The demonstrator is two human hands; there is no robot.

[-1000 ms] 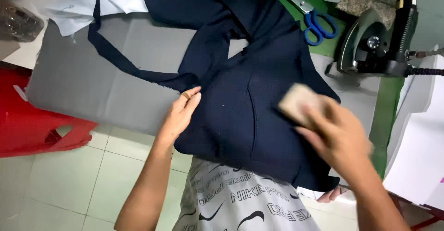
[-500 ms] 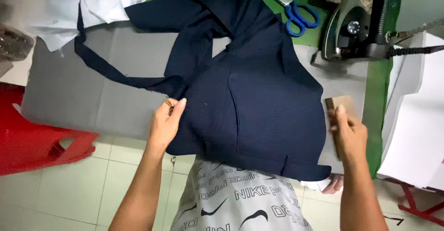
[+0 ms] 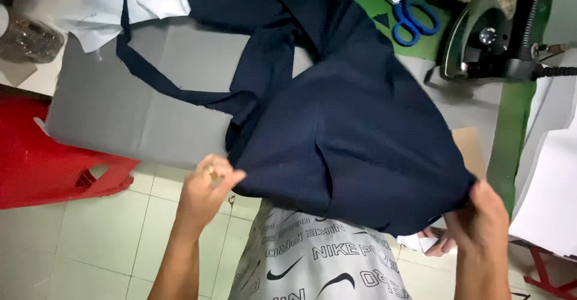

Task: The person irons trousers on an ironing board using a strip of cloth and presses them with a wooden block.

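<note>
A dark navy fabric piece (image 3: 336, 131) lies over the grey padded table (image 3: 120, 113) and hangs past its near edge. My left hand (image 3: 207, 186) pinches the fabric's near left edge. At the near right corner my right hand (image 3: 481, 219) grips the cloth and lifts it a little. A long navy strip (image 3: 150, 77) trails off to the left across the grey surface. A tan card piece (image 3: 472, 150) lies on the table just beyond the right corner of the fabric.
Blue-handled scissors (image 3: 412, 17) lie on the green surface at the back. A dark steam iron (image 3: 499, 41) stands at the right rear. White fabric (image 3: 114, 5) is piled back left. A red plastic stool (image 3: 48, 162) stands left; white sheets (image 3: 550, 186) are stacked right.
My right hand has put down the tan card piece and now holds the fabric's right corner. My left hand slid toward me and gripped the left edge. The fabric is pulled nearer.
</note>
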